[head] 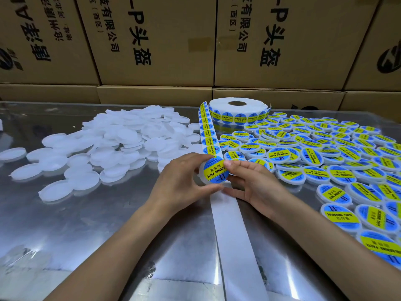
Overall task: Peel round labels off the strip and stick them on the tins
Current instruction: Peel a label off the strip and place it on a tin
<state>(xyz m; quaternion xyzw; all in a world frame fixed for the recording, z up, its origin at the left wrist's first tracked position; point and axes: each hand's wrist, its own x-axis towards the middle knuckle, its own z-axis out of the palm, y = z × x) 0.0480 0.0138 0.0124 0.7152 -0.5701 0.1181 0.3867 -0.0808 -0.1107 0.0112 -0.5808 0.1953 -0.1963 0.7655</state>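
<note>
My left hand (180, 180) holds a white round tin (214, 171) tilted toward me, thumb and fingers around its rim. A blue and yellow round label covers the tin's face. My right hand (251, 181) touches the tin's right edge with thumb and forefinger, its lower fingers resting on the strip. The label strip (208, 131) runs from the roll (237, 109) at the back down to my hands. Below them the bare white backing (236, 240) trails toward me.
A heap of plain white tins (121, 137) lies on the left of the shiny metal table (86, 224). Several labelled tins (325, 153) cover the right side. Stacked cardboard boxes (152, 40) form a wall behind the table.
</note>
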